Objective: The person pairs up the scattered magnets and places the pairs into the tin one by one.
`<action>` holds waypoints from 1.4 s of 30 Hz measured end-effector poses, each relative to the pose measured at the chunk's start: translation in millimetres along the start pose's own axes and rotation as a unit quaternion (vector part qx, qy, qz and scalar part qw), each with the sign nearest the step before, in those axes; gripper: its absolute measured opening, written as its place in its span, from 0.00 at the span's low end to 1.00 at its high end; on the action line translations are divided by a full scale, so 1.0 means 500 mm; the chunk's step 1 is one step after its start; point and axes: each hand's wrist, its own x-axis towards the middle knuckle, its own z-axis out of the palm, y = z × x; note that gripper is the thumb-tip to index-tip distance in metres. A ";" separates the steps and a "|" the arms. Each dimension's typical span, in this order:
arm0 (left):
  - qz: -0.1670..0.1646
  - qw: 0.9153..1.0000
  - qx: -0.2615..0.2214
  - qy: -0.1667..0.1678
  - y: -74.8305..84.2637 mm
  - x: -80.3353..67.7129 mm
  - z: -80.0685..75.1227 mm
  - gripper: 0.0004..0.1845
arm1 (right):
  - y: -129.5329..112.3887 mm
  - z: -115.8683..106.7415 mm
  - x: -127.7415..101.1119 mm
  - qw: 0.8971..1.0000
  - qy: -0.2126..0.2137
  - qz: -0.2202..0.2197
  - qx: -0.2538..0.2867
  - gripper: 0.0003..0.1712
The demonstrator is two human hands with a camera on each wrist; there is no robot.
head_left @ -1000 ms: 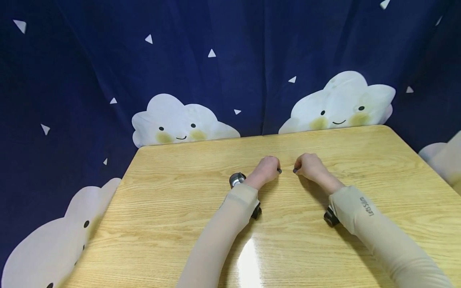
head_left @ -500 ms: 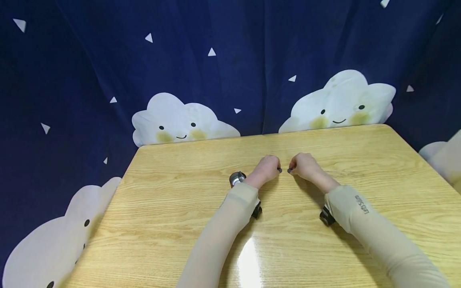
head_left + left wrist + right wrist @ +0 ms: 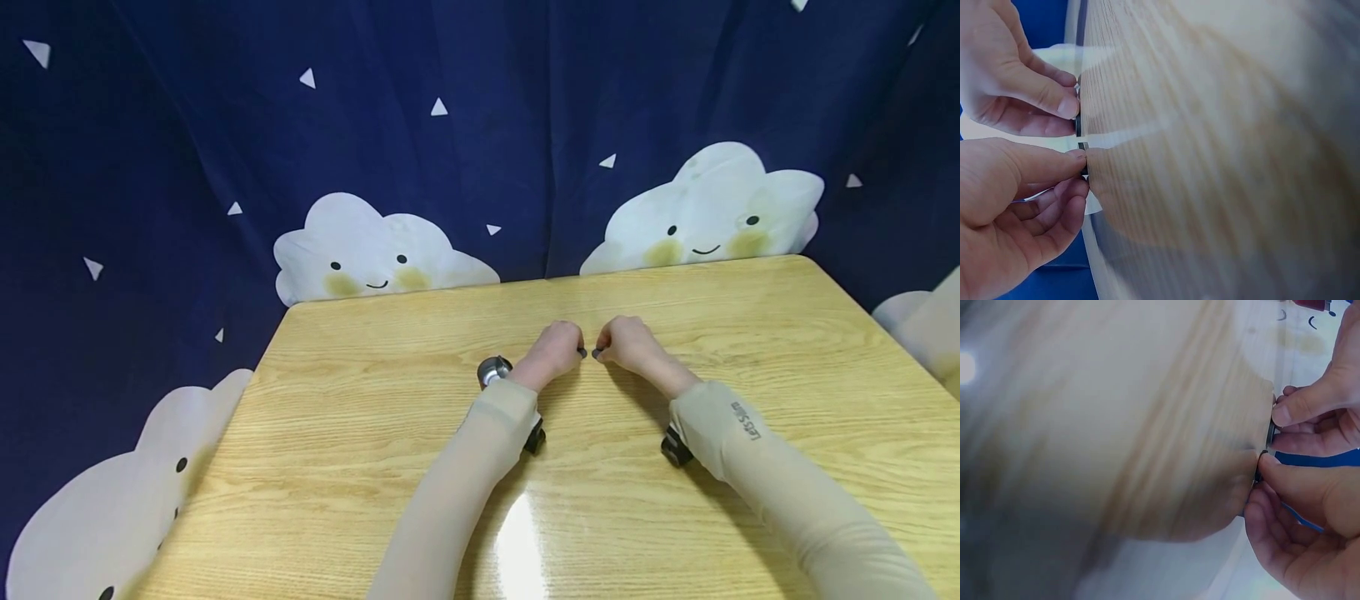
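Note:
My left hand [image 3: 557,348] and my right hand [image 3: 633,343] face each other low over the far half of the wooden table [image 3: 360,417]. The left thumb and fingers pinch a small dark flat piece [image 3: 1083,150], its edge at the table surface. A similar dark flat piece [image 3: 1078,125] is pinched between the right thumb and fingers. The two pieces stand on edge, with a narrow gap between them. Fingers hide most of both pieces, and I cannot tell exactly what they are.
A rounded grey metallic object [image 3: 494,372] shows beside the left wrist. Black devices sit under both wrists, one at the right cuff [image 3: 677,447]. Behind the table hangs a dark blue curtain [image 3: 540,125] with white clouds.
My right hand has moved left with its dark piece, narrowing the gap to the left hand's piece. The left hand has stayed in nearly the same place.

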 end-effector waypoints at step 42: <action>-0.003 1.000 -0.020 0.008 -0.006 -0.003 0.004 0.05 | -0.017 0.002 0.004 1.000 -0.012 0.007 0.001 0.05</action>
